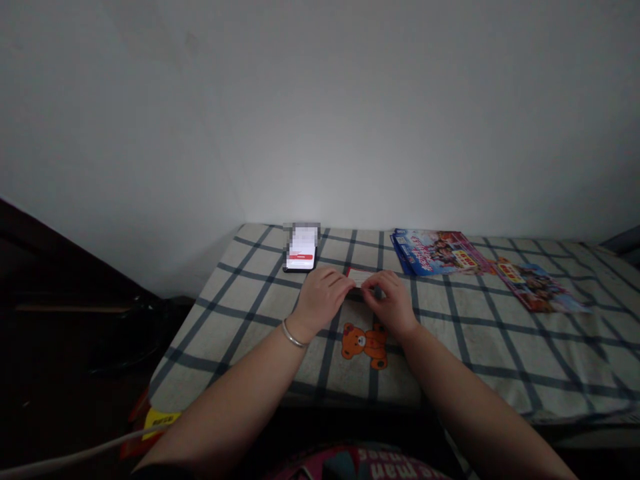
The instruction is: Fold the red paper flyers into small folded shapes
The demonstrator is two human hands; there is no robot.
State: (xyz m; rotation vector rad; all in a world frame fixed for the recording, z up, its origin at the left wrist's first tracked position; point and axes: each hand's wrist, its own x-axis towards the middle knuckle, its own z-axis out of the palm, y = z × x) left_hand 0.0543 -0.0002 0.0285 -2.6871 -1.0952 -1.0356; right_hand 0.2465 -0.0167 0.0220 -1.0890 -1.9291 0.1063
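Two hands, left hand [323,297] and right hand [393,303], pinch one small card [360,276] right of one phone [301,252]; two leaflets [435,252] [537,287] farther right.

I count two hands: left hand [323,297], right hand [393,303]. One small white card [360,276]. One lit phone [301,251]. Two printed leaflets: blue leaflet [430,252], pinkish leaflet [537,287]. One bangle [293,333]. One bear print [365,343]. One checked cloth [240,300].

We are in a dim room of a home: plain white wall [320,100], a bench [500,353] covered in checked cloth with a teddy bear print [365,343], a phone [301,250] and bright booklets [435,252].
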